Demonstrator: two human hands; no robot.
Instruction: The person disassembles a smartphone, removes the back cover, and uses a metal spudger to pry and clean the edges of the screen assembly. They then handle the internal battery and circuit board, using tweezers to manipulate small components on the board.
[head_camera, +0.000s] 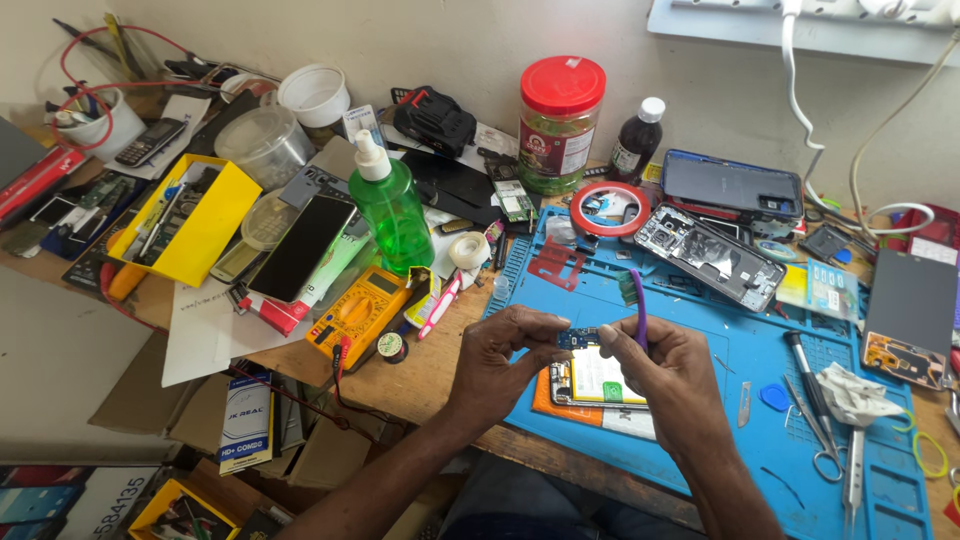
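My left hand (500, 355) pinches a small blue circuit board (577, 338) by its left end, above the blue work mat (700, 400). With my right hand (668, 372) I grip a purple-handled brush (638, 305), its handle sticking up, and my fingers meet the board's right end. Under both hands lies an opened phone (595, 385) with a white battery and an orange edge.
A second opened phone (708, 255), a blue back cover (732, 185) and a red tape ring (610, 208) lie at the mat's far side. Scissors (822, 440), tweezers and a screwdriver (800, 365) are on the right. A green spray bottle (392, 210), yellow multimeter (360, 312) and red-lidded jar (558, 125) stand left.
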